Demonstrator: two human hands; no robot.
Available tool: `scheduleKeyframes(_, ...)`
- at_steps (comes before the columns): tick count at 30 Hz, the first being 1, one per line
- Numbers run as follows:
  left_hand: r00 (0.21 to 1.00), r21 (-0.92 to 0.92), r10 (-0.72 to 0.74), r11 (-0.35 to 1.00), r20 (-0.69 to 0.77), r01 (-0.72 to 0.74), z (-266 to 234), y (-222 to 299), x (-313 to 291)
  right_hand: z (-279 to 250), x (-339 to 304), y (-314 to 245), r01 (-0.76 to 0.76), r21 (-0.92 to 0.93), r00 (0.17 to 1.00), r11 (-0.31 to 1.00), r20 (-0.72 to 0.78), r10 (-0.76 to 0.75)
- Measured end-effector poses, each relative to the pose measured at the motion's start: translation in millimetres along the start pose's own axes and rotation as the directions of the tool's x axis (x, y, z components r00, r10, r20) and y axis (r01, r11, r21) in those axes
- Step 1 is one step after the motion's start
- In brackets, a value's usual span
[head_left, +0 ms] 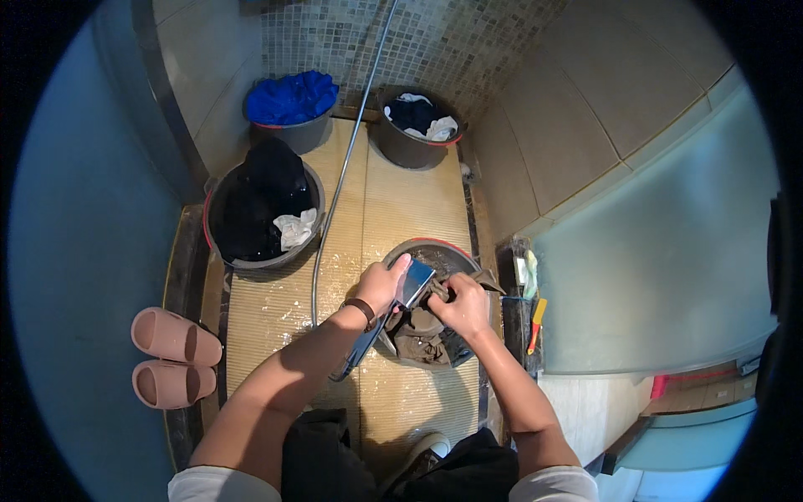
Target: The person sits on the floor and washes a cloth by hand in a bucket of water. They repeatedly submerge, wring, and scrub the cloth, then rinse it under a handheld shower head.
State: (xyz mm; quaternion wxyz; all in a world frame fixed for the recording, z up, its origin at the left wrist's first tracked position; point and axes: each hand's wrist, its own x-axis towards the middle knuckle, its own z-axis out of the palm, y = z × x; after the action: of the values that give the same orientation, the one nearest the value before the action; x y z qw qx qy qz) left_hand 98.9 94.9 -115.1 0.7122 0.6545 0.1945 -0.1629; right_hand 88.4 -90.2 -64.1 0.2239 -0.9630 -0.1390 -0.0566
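My left hand [381, 286] is closed round the upper end of a blue board [416, 281], which looks like a washboard. It slants across the left side of a dark grey tub with a red rim [443, 244]. My right hand [465, 304] grips a bunched brown garment [421, 325] against the board's right side. Much of that wet garment lies folded in the tub, and part of it hangs over the right rim. My fingers hide some of the cloth where it is gripped.
A tub of black clothes and a white cloth [295, 228] stands left; tubs with blue fabric [292, 98] and dark and white laundry [411, 114] stand at the back. A hose [341, 171] crosses the wet floor. Pink slippers [171, 360] lie left, a yellow-red brush [536, 325] right.
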Motion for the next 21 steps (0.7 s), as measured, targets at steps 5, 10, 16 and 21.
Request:
scheduleKeyframes(5, 0.991, -0.014, -0.075, 0.997, 0.108, 0.077, 16.8, 0.5, -11.6, -26.2, -44.2, 2.7, 0.012, 0.004, 0.978, 1.0, 0.206, -0.013)
scheduleKeyframes(10, 0.98, 0.045, -0.109, 0.994, 0.165, 0.103, 25.1, -14.0, 1.5, -31.8, -5.4, -5.7, -0.228, -0.394, 0.937, 0.89, 0.161, 0.311)
scheduleKeyframes(16, 0.994, 0.432, -0.004, 0.901, 0.111, -0.044, 27.5, -30.6, 15.7, 18.5, -12.7, 53.2, 0.108, -0.534, 0.99, 0.838, 0.138, -0.04)
scheduleKeyframes(21, 0.996, 0.457, 0.034, 0.887, 0.088, -0.07, 34.0, -2.6, -11.6, 43.2, -39.4, 65.8, 0.012, -0.411, 0.983, 0.912, 0.17, 0.063)
